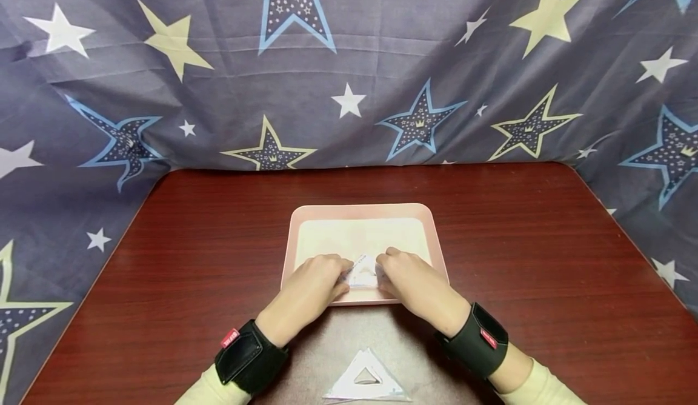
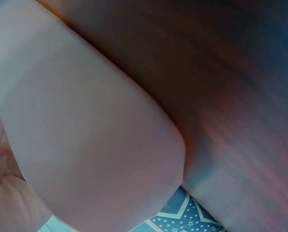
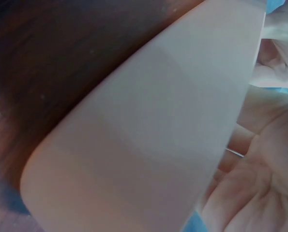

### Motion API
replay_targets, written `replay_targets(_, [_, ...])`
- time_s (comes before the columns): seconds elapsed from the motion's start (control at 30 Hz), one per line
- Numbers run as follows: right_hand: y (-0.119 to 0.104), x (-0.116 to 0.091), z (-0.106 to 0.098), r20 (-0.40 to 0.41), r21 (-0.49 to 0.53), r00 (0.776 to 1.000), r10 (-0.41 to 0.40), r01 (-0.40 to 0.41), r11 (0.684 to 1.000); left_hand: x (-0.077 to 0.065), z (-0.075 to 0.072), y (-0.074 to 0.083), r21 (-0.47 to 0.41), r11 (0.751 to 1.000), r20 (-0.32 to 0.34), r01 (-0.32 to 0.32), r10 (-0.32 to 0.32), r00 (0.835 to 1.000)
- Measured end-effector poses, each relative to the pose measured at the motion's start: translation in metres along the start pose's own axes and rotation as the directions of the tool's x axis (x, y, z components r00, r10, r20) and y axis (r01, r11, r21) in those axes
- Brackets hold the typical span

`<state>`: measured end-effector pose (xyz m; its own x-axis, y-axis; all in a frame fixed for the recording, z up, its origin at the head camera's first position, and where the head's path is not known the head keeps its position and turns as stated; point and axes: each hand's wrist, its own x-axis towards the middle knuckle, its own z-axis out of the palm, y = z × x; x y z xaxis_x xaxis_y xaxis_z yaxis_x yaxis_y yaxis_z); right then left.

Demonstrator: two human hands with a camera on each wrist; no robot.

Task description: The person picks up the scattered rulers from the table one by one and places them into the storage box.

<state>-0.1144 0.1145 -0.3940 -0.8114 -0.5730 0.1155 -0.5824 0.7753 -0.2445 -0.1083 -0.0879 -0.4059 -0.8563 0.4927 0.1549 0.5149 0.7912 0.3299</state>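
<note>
A pale, translucent set square (image 1: 362, 273) with a cut-out middle is inside the near part of a pink tray (image 1: 439, 253) with a cream-coloured bottom. My left hand (image 1: 313, 284) pinches its left side between thumb and fingers. On the opposite side my right hand (image 1: 417, 284) pinches it too, with the fingertips partly hidden. Closer to me, more pale set squares (image 1: 349, 387) lie on the table, slightly out of line with each other. Both wrist views mostly show the outer wall of the tray, with part of a palm beside it.
The tray stands on a dark red-brown wooden table (image 1: 207, 259). Behind the table and along its sides hangs a grey curtain (image 1: 382, 47) with stars. Black bands (image 1: 252, 356) are strapped round both wrists.
</note>
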Motion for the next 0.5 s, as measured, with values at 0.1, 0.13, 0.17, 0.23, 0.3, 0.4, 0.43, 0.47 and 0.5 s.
replay_targets(0.1, [0.0002, -0.0004, 0.0011, 0.002, 0.004, 1.000, 0.000, 0.000, 1.000, 0.0007, 0.0004, 0.0001, 0.008, 1.000, -0.002, -0.008, 0.008, 1.000])
replay_targets(0.13, [0.0002, -0.0006, 0.0014, -0.001, 0.002, 1.000, -0.002, 0.002, 1.000, 0.0010, 0.0008, 0.0002, 0.006, 1.000, -0.004, -0.010, 0.010, 1.000])
replay_targets(0.17, [0.0004, -0.0008, 0.0019, -0.005, 0.000, 1.000, -0.006, 0.006, 1.000, 0.0010, 0.0011, 0.0002, 0.007, 1.000, -0.006, -0.012, 0.012, 1.000])
replay_targets(0.23, [0.0010, -0.0006, 0.0029, -0.009, -0.004, 1.000, -0.013, 0.013, 1.000, 0.0010, 0.0015, 0.0004, 0.009, 1.000, -0.012, -0.016, 0.016, 1.000])
replay_targets(0.3, [0.0014, -0.0005, 0.0038, -0.012, -0.008, 1.000, -0.021, 0.021, 1.000, 0.0005, 0.0018, 0.0006, 0.016, 1.000, -0.015, -0.018, 0.018, 1.000])
replay_targets(0.4, [0.0019, 0.0000, 0.0049, -0.012, -0.010, 0.999, -0.031, 0.030, 0.999, -0.0005, 0.0022, 0.0005, 0.021, 0.999, -0.021, -0.024, 0.024, 0.999])
replay_targets(0.43, [0.0019, 0.0002, 0.0052, -0.012, -0.012, 0.999, -0.032, 0.032, 0.999, -0.0008, 0.0023, 0.0003, 0.022, 0.999, -0.023, -0.026, 0.026, 0.999])
replay_targets(0.47, [0.0018, 0.0002, 0.0052, -0.014, -0.014, 0.999, -0.034, 0.034, 0.999, -0.0010, 0.0024, 0.0001, 0.021, 0.999, -0.026, -0.027, 0.028, 0.999])
replay_targets(0.5, [0.0019, 0.0004, 0.0054, -0.016, -0.014, 0.999, -0.035, 0.035, 0.999, -0.0011, 0.0027, -0.0003, 0.019, 0.999, -0.028, -0.028, 0.028, 0.999])
